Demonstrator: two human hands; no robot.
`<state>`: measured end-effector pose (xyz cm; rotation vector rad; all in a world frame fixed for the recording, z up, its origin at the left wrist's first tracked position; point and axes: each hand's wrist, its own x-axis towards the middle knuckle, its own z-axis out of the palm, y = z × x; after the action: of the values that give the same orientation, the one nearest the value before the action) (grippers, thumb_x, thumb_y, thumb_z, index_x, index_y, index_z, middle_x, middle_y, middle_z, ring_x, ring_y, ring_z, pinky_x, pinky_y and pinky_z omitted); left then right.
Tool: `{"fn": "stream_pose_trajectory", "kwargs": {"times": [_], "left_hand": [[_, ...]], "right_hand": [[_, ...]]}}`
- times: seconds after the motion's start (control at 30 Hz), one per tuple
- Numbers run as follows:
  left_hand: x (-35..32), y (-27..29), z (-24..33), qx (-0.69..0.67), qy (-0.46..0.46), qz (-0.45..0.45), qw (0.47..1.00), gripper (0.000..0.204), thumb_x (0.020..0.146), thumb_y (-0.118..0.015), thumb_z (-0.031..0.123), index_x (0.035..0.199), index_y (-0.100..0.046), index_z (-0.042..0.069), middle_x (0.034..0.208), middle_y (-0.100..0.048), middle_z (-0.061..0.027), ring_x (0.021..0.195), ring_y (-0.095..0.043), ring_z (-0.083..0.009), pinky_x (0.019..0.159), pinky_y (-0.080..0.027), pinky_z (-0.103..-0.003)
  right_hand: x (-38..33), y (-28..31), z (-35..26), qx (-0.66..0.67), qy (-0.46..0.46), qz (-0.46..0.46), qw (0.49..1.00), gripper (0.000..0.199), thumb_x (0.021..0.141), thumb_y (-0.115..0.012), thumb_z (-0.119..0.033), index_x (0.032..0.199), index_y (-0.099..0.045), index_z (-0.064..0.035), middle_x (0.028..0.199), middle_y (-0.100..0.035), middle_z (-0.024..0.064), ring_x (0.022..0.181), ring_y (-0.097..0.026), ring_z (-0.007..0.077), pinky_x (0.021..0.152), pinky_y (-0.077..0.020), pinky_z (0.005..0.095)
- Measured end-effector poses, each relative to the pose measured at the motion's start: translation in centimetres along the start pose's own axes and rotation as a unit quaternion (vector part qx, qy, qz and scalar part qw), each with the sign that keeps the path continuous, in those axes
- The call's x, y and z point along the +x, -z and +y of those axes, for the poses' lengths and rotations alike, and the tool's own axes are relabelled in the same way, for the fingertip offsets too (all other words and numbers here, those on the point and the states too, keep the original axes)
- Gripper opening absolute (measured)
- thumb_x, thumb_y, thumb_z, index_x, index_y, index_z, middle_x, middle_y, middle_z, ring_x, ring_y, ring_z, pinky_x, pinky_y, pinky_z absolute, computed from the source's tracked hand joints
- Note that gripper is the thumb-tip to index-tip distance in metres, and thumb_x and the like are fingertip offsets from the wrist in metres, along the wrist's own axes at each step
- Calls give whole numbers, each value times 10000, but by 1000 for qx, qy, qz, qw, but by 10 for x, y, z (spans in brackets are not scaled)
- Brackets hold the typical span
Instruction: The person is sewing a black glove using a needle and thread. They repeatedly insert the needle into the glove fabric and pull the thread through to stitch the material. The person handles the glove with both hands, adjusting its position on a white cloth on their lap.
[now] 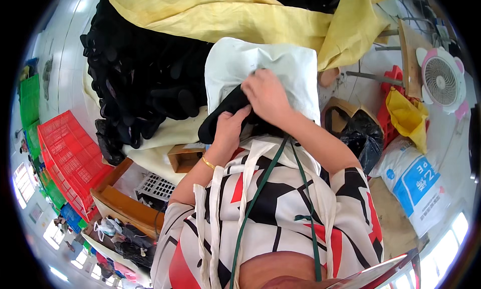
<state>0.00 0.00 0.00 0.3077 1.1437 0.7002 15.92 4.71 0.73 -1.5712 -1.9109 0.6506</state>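
Over my lap lies a white cloth (295, 63). A black soft fabric piece (209, 131) with a rounded end, its exact kind unclear, rests on it. My left hand (230, 126) is closed on the piece, the thumb lying on its upper face. Just above and to the right, my right hand (265, 93) is bent over the piece's far edge, fingers closed together. Whatever those fingertips hold is too small to make out. A heap of similar black pieces (145, 83) lies to the left, close to the cloth.
Yellow cloth (225, 18) stretches across the far side. At the left stand a red plastic crate (70, 153) and a wooden drawer (125, 209). On the right are a black plastic bag (363, 141), a white printed sack (413, 183), a yellow bag (407, 118) and a fan (442, 78).
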Motion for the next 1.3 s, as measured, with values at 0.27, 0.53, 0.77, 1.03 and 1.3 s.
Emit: {"fn": "stream_pose_trajectory", "kwargs": {"times": [0.27, 0.53, 0.77, 1.03, 1.3], "left_hand": [[-7, -28, 26, 77, -121, 0, 990, 186, 911, -662, 148, 985, -698, -19, 853, -665, 22, 740, -571, -76, 681, -477, -257], [18, -54, 103, 628, -226, -244, 703, 271, 788, -646, 257, 882, -659, 3, 763, -630, -222, 745, -621, -394, 659, -498, -437], [49, -66, 75, 713, -275, -341, 548, 284, 845, -658, 273, 968, -671, 18, 863, -675, -174, 811, -631, -378, 737, -513, -431], [21, -26, 40, 497, -99, -196, 840, 244, 946, -680, 264, 1011, -676, 29, 886, -658, -37, 796, -562, -112, 726, -485, -274], [17, -13, 30, 332, -19, -171, 927, 208, 958, -651, 207, 1057, -603, 31, 836, -603, 14, 793, -558, -50, 685, -491, -217]], "right_hand": [[3, 50, 7, 356, -261, -97, 892, 111, 1033, -485, -123, 1045, -499, -14, 880, -666, 59, 676, -591, 118, 633, -515, 271], [-34, 96, 15, 648, -255, 15, 718, 175, 1054, -473, -304, 1054, -518, -136, 847, -697, 71, 505, -559, 110, 413, -338, 188], [-81, 70, 26, 705, -375, 63, 599, 135, 1013, -555, -213, 1008, -570, -79, 641, -544, 2, 501, -481, 95, 459, -363, 223], [-81, 70, 35, 653, -401, 59, 640, 132, 999, -568, -175, 999, -598, -47, 618, -432, -53, 507, -364, 52, 465, -277, 214], [-71, 79, 45, 683, -308, 158, 643, 137, 1018, -551, -172, 1031, -569, -36, 646, -398, -54, 548, -349, 45, 498, -273, 202]]}}
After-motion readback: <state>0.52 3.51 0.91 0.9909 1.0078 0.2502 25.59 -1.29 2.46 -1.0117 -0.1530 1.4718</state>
